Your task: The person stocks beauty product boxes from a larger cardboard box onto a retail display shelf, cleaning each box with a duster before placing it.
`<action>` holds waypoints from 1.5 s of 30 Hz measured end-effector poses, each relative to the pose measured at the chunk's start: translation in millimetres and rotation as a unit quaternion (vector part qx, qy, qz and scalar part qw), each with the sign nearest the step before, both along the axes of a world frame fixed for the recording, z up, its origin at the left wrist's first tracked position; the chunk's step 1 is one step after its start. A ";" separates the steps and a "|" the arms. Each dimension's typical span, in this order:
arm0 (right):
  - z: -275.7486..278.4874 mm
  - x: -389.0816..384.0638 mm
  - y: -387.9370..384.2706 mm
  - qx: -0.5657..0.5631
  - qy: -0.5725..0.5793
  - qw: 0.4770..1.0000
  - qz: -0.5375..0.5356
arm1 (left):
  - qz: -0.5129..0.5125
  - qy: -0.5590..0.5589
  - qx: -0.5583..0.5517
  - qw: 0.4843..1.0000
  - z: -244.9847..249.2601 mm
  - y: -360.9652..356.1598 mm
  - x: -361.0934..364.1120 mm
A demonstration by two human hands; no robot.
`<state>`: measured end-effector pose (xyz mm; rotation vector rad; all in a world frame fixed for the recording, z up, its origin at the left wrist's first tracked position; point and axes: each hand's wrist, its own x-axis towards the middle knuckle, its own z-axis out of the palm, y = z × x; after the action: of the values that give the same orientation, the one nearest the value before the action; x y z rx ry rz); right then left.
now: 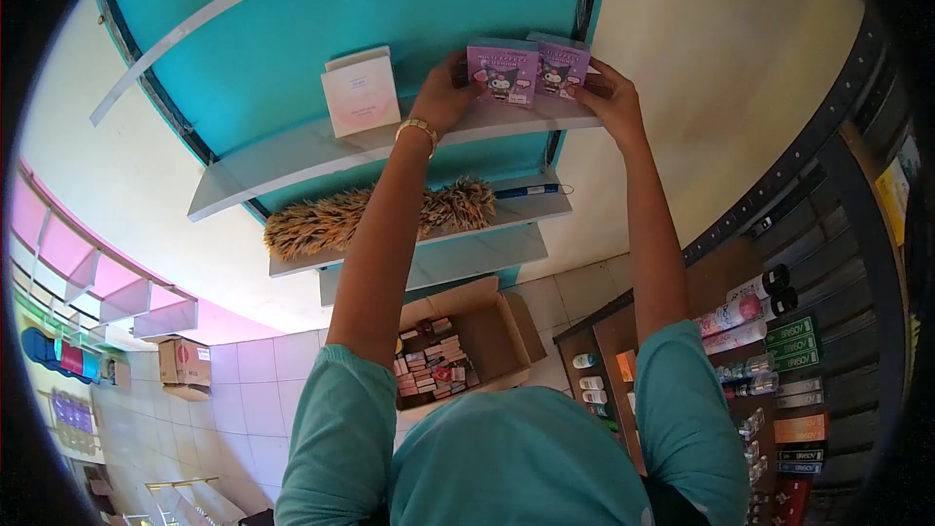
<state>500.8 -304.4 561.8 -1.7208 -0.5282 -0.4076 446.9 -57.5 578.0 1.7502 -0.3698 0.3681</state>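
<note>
Two purple cushion boxes with a cartoon figure stand side by side at the right part of the upper marbled shelf (282, 164). My left hand (446, 93) grips the left edge of the front purple box (503, 73), thumb on its face. My right hand (612, 102) holds the right edge of the other purple box (562, 66), which sits slightly behind and overlaps the first. To the left on the same shelf stands a pale pink and white box (360, 93), with another box edge showing behind it.
A brown feather duster (321, 224) with a blue handle lies on the shelf below. On the floor, an open cardboard box (497, 341) holds several small boxes. At right, a dark rack (711, 278) carries bottles and toothpaste-like cartons. A closed carton (185, 367) stands at left.
</note>
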 end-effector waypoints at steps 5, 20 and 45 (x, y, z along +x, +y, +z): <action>-0.1 -0.9 0.3 0.002 -0.005 1.000 0.008 | -0.005 0.003 0.010 1.000 -0.8 1.8 0.9; -0.8 -1.7 -0.3 -0.014 -0.011 1.000 -0.004 | -0.001 0.006 -0.002 1.000 1.1 0.9 -3.2; -0.1 -1.8 0.2 -0.024 -0.001 1.000 -0.002 | -0.007 0.013 -0.017 1.000 -1.4 3.3 1.1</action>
<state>499.0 -304.2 561.8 -1.7680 -0.5396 -0.4034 448.1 -54.2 576.6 1.7166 -0.3564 0.3396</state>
